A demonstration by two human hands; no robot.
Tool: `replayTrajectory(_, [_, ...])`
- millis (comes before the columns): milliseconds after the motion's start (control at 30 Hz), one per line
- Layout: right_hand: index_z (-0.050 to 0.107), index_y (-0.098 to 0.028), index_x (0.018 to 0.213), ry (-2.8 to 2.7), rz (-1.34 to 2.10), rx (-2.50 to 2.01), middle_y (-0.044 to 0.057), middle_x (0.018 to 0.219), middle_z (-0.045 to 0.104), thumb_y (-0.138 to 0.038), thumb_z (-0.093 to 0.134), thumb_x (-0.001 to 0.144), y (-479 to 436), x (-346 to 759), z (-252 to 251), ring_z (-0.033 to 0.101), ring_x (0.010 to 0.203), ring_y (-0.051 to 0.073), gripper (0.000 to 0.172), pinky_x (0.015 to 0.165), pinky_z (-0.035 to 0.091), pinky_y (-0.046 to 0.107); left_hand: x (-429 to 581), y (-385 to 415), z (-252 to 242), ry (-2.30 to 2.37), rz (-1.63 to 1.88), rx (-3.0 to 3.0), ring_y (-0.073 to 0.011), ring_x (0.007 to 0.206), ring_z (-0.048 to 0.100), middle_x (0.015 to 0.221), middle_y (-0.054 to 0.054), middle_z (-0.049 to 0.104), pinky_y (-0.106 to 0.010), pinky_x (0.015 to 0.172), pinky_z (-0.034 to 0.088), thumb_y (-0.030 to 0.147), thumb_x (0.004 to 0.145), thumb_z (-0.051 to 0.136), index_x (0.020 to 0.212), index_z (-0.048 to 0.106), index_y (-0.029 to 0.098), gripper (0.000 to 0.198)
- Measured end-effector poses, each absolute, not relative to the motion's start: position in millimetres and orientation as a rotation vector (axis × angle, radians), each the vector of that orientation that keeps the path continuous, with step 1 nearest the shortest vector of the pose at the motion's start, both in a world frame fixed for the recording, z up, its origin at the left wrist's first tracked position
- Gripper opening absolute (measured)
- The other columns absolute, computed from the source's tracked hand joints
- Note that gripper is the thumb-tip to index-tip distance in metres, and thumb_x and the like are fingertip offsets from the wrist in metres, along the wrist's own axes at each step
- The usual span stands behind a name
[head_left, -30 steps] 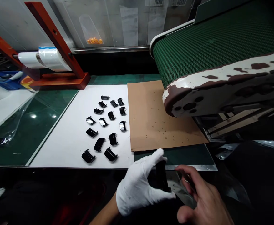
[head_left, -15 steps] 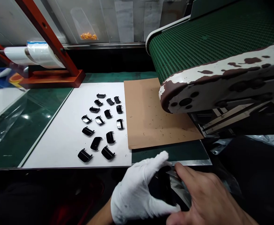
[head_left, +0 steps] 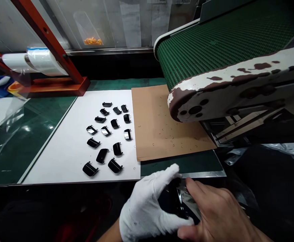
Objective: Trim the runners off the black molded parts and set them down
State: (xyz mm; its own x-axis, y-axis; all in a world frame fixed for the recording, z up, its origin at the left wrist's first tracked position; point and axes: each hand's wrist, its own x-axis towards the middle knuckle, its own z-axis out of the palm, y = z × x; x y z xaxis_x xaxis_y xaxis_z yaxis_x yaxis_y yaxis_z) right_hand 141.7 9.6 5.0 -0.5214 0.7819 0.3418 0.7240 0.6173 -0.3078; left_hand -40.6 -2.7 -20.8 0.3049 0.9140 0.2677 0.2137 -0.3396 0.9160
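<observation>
Left hand (head_left: pixel 149 208) grip still pinches black part (head_left: pixel 177 201) below cardboard sheet (head_left: pixel 159 124). Right hand (head_left: pixel 217 215) now covers it; grip state unclear.

Glossy black plastic parts (head_left: pixel 102 155), matt brown cardboard (head_left: pixel 159 124)

Factory packing bench: green conveyor belt (head_left: pixel 212 43), film roll (head_left: pixel 36 60), rows of black parts (head_left: pixel 106 134).

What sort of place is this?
Probably a factory inspection or packing bench: a green ribbed conveyor belt, small glossy black plastic parts spread on a white sheet, and the white-gloved left hand gripping another black part.
</observation>
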Motion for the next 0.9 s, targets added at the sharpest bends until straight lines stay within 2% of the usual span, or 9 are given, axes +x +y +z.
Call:
replayTrajectory(167, [0.069,-0.005,0.077,-2.396,0.131,-1.193,0.006,0.051,0.063,-0.077,0.009,0.084,8.0,142.4,-1.3,0.064,0.04,0.021,0.094,0.036,0.043,0.031,-39.5,-4.1,-20.1,1.049,1.074,1.803,-0.02,0.097,0.069,0.114,-0.003,0.069,-0.026,0.09,0.053,0.04,0.063,0.086,0.14,0.04,0.031,0.09])
replayTrajectory(333, [0.067,-0.01,0.072,-2.406,0.046,-1.172,0.003,0.049,0.059,-0.073,0.01,0.088,5.1,144.0,-8.1,0.061,0.039,0.019,0.087,0.036,0.037,0.031,-40.3,-5.2,-21.7,1.079,1.065,1.803,-0.0205,0.099,0.068,0.116,-0.004,0.068,-0.027,0.091,0.053,0.039,0.068,0.083,0.141,0.04,0.031,0.085])
replayTrajectory(467, [0.065,-0.012,0.069,-2.398,0.039,-1.158,0.002,0.048,0.057,-0.069,0.011,0.091,5.0,143.3,-8.0,0.059,0.039,0.017,0.081,0.037,0.036,0.029,-41.1,-3.7,-21.8,1.096,1.053,1.751,-0.0222,0.1,0.068,0.116,-0.006,0.068,-0.028,0.092,0.054,0.038,0.065,0.085,0.14,0.043,0.028,0.087])
replayTrajectory(567, [0.066,-0.01,0.073,-2.368,0.041,-1.155,0.003,0.049,0.059,-0.072,0.011,0.089,7.6,142.3,-2.7,0.06,0.04,0.017,0.084,0.038,0.04,0.028,-40.4,-1.6,-20.7,1.041,1.07,1.689,-0.0233,0.101,0.068,0.117,-0.006,0.068,-0.029,0.092,0.054,0.038,0.062,0.087,0.14,0.042,0.027,0.09])
replayTrajectory(733, [0.065,-0.011,0.071,-2.356,-0.017,-1.23,0.006,0.051,0.061,-0.082,0.008,0.08,11.0,140.9,7.2,0.062,0.039,0.019,0.091,0.038,0.044,0.029,-41.1,0.2,-17.7,0.974,1.109,1.67,-0.022,0.102,0.069,0.119,-0.003,0.068,-0.028,0.095,0.053,0.036,0.062,0.088,0.141,0.04,0.033,0.092])
replayTrajectory(900, [0.065,-0.011,0.072,-2.365,0.019,-1.251,0.006,0.051,0.061,-0.083,0.004,0.078,11.1,138.4,13.4,0.062,0.039,0.018,0.094,0.038,0.044,0.028,-43.3,-0.1,-14.4,0.949,1.083,1.693,-0.0222,0.105,0.068,0.121,-0.002,0.067,-0.029,0.098,0.052,0.031,0.061,0.088,0.141,0.04,0.033,0.093])
